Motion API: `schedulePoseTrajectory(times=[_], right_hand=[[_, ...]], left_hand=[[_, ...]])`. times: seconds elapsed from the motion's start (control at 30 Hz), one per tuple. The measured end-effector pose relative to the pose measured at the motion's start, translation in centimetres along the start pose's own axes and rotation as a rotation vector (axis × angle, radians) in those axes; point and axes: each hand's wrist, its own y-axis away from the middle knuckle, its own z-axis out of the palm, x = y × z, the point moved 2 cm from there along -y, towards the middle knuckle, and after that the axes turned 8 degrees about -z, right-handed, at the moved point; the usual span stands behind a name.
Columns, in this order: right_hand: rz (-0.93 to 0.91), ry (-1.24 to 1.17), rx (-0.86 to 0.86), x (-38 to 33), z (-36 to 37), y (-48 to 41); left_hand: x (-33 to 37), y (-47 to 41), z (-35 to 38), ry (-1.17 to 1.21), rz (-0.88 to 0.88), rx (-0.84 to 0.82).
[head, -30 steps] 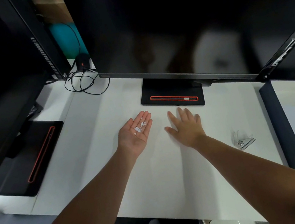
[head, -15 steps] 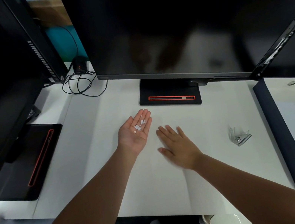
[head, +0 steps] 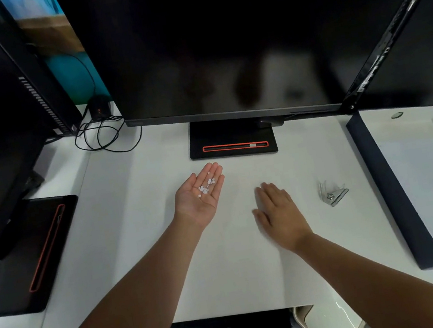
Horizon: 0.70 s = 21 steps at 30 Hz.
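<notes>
The left hand (head: pixel 201 198) was held palm up, its fingers (head: pixel 212 172) stretched straight, and a cluster of small white pieces (head: pixel 206 187) was carried loose on them and the palm. The right hand (head: pixel 279 212) was spread palm down at the white desk (head: pixel 135 234), with nothing gripped. A small clear bag (head: pixel 332 193) was seen right of those fingers, apart. A monitor base (head: pixel 231 141) was set just beyond the left fingertips, under a dark monitor (head: pixel 219 49).

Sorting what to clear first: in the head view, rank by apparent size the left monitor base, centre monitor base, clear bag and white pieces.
1. left monitor base, but it lies nearer the camera than the centre monitor base, so those two are unsure.
2. clear bag.
3. white pieces in the left hand.
</notes>
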Motion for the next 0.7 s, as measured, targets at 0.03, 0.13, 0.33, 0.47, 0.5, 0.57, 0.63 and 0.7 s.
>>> schedulePoseTrajectory(times=[0.03, 0.13, 0.33, 0.47, 0.5, 0.57, 0.63, 0.7], right_hand=[[0.005, 0.019, -0.043, 0.2, 0.0, 0.3], [-0.034, 0.051, -0.133, 0.4, 0.1, 1.1], [-0.011, -0.034, 0.014, 1.2, 0.2, 1.8], [0.020, -0.029, 0.103, 0.9, 0.1, 1.7], [0.004, -0.032, 0.135, 0.7, -0.1, 1.5], [-0.010, -0.054, 0.183, 0.6, -0.4, 1.3], [-0.003, -0.051, 0.163, 0.4, -0.2, 1.2], [0.025, -0.045, 0.105, 0.1, 0.3, 1.3]], left_hand=[[-0.1, -0.1, 0.1, -0.005, -0.005, -0.002], [-0.5, -0.3, 0.2, -0.016, -0.017, -0.006], [-0.9, -0.3, 0.2, -0.025, -0.027, -0.012], [-0.4, -0.1, -0.2, -0.022, -0.015, -0.010], [-0.3, 0.0, -0.4, -0.021, -0.013, -0.009], [-0.1, 0.0, -0.6, -0.021, -0.011, -0.007], [-0.1, 0.1, -0.8, -0.017, -0.010, 0.000], [-0.1, 0.2, -0.9, -0.012, -0.010, 0.000]])
